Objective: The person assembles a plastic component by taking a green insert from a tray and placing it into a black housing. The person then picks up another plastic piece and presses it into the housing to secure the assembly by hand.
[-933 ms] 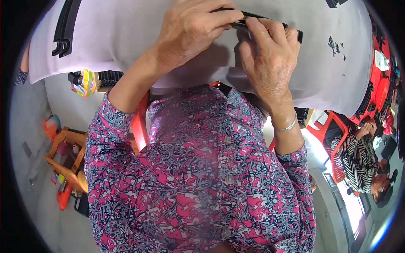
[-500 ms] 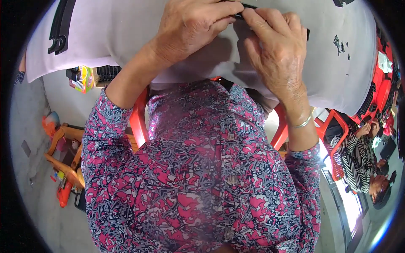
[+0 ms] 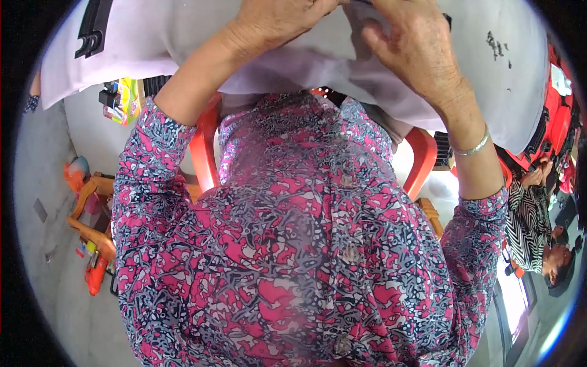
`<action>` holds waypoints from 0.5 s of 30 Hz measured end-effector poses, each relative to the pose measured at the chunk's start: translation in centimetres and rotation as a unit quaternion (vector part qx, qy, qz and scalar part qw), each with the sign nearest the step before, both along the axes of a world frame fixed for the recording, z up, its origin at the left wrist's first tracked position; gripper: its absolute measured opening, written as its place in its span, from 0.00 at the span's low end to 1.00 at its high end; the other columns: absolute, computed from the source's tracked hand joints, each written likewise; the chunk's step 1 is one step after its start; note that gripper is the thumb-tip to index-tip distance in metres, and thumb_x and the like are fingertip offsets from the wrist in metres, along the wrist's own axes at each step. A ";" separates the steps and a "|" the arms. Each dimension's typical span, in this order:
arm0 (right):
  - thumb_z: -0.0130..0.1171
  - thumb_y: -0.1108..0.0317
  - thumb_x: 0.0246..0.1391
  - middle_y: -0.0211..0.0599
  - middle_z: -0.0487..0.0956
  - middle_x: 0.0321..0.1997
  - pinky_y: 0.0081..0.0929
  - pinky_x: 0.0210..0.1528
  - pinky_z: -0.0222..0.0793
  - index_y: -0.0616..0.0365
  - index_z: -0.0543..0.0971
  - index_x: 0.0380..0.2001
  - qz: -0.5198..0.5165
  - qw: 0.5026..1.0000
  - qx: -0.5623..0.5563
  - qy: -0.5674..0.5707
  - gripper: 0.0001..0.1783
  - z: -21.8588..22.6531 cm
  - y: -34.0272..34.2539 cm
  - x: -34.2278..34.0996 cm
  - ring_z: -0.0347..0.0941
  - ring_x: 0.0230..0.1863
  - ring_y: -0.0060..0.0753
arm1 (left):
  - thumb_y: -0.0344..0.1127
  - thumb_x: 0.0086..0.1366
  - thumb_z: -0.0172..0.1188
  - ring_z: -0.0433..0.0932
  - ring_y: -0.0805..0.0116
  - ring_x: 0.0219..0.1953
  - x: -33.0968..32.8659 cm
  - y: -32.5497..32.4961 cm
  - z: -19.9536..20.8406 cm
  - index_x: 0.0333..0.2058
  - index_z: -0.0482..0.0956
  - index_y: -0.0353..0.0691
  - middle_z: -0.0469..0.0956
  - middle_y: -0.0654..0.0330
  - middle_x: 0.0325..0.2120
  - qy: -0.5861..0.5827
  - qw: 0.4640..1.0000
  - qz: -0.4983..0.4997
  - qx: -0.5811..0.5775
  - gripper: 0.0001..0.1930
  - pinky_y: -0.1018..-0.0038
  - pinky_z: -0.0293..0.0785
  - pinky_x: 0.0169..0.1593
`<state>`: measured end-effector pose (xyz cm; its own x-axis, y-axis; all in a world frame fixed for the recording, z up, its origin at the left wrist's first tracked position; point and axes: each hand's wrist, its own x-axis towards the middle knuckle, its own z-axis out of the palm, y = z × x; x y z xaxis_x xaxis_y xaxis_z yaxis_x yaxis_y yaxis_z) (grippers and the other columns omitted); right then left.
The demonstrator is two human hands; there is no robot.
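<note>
At the top edge, my left hand [image 3: 281, 21] is closed, its fingertips at a black strip [image 3: 449, 22] that is mostly hidden or cut off. My right hand [image 3: 419, 46] curls over the strip, fingers bent at the picture's edge and thumb standing apart below. The strip's dark end shows just right of my right knuckles. Both hands are above a table with a pale grey-lilac cloth [image 3: 202, 37]. A bracelet [image 3: 474, 144] is on my right wrist.
Black slotted plastic parts [image 3: 92, 37] lie at the table's left; small black bits [image 3: 496, 46] are scattered right. A colourful packet [image 3: 127, 101] is below the left edge. A red chair [image 3: 205, 144] is behind the cloth. At far right sits a person in a zigzag-patterned top [image 3: 526, 214].
Both hands have moved up and away toward the top edge, so the fingertips are now largely cut off. My right forearm has swung outward to the right.
</note>
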<state>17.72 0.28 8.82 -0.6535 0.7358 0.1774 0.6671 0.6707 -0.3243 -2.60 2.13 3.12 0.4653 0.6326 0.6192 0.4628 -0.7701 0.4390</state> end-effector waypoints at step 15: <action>0.59 0.81 0.55 0.23 0.77 0.30 0.17 0.34 0.68 0.65 0.81 0.35 -0.030 0.846 -0.293 0.444 0.05 -4.8 3.6 3.1 0.70 0.32 0.14 | 0.29 0.54 0.69 0.79 0.59 0.39 0.2 0.2 0.8 0.36 0.82 0.39 0.78 0.60 0.32 0.035 0.999 -0.012 -0.039 0.10 0.60 0.70 0.52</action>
